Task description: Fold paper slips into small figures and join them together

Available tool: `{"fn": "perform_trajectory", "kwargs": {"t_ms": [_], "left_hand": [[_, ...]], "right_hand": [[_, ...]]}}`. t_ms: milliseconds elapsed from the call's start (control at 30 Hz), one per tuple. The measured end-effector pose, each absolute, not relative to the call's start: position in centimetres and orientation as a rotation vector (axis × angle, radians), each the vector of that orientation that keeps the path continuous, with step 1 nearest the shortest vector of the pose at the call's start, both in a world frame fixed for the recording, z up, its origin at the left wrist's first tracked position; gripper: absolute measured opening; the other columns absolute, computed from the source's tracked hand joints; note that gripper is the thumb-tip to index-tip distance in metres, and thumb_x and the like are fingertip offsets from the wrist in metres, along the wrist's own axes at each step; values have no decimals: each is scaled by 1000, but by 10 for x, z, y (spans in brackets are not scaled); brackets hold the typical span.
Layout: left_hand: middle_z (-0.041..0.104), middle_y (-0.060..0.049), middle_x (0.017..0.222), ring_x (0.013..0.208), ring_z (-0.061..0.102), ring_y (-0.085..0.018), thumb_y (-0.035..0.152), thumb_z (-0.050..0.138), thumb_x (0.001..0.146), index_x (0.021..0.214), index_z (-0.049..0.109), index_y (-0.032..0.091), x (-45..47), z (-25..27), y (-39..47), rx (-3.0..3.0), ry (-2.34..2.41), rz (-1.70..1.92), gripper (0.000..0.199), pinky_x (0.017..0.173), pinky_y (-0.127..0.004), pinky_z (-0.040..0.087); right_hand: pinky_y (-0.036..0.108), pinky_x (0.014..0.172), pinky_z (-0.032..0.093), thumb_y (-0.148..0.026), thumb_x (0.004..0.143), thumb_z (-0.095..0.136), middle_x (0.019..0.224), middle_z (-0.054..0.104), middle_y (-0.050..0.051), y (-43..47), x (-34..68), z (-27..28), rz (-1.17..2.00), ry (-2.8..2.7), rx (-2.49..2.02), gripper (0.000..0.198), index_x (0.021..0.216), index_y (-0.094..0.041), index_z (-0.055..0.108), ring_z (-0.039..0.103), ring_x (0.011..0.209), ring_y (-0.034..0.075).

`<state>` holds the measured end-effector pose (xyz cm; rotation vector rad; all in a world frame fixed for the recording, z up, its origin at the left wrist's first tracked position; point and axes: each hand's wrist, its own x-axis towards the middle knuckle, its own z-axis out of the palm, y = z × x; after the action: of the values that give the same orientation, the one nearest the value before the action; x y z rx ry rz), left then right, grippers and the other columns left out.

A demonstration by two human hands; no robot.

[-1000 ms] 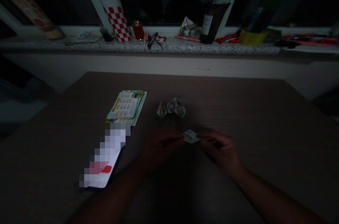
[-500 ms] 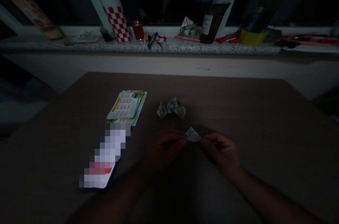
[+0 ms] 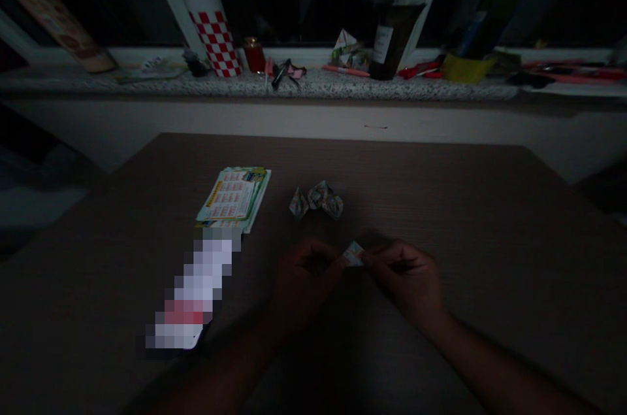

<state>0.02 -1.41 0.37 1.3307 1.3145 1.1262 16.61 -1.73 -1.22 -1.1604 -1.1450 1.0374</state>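
Note:
Between my hands is a small folded piece of printed paper [image 3: 353, 253], with its pointed corner facing away from me. My left hand [image 3: 306, 278] pinches its left edge between thumb and finger. From the other side, my right hand [image 3: 409, 274] grips the right edge the same way, its thumb lying over part of the paper. Just beyond my hands stand several folded paper pieces [image 3: 323, 198], with one folded piece [image 3: 298, 203] at their left end. The light is dim, so the fold lines are hard to make out.
Left of my hands lies a stack of printed calendar sheets [image 3: 230, 196], with a lit phone [image 3: 200, 284], its screen blurred out, nearer me. Behind the table [image 3: 416, 173], a stone windowsill [image 3: 323, 87] carries a checkered bottle [image 3: 215, 42], a dark cup [image 3: 392, 42] and a red jar [image 3: 254, 57].
The folded paper has turned or been folded over slightly and sits a little lower. My right thumb has moved in over it, and my left hand has shifted slightly right.

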Motion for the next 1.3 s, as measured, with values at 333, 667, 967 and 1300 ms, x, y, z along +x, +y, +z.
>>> {"fn": "perform_trajectory", "kwargs": {"t_ms": [333, 667, 967, 1300], "left_hand": [[65, -1, 71, 66, 58, -13, 30, 64, 76, 79, 68, 14, -9, 9, -4, 1282, 1136, 899, 17, 60, -21, 43], [57, 2, 62, 57, 50, -10, 35, 61, 78, 74, 66, 14, -5, 7, -5, 1258, 1195, 881, 22, 54, -20, 38], [57, 2, 64, 57, 49, -10, 40, 66, 73, 75, 64, 14, 9, -1, -7, 966, 1144, 1012, 26, 54, -20, 39], [56, 1, 64, 58, 49, -10, 40, 65, 74, 73, 63, 13, 13, -6, -9, 1005, 1148, 996, 27, 56, -20, 40]], "right_hand": [[22, 46, 44, -26, 68, 74, 54, 63, 0, -15, 169, -15, 1131, -1338, -1166, 23, 56, -18, 57, 55, 49, 11], [21, 47, 42, -34, 67, 75, 57, 59, -2, -14, 168, -16, 1263, -1218, -1135, 25, 72, -18, 57, 53, 50, 10], [20, 40, 26, -34, 85, 55, 46, 41, -4, -17, 168, -17, 1188, -1692, -1120, 35, 55, -16, 57, 34, 42, 7], [20, 39, 25, -40, 89, 49, 42, 41, -4, -18, 168, -17, 1151, -1699, -1127, 48, 47, -17, 49, 35, 39, 7]]}}
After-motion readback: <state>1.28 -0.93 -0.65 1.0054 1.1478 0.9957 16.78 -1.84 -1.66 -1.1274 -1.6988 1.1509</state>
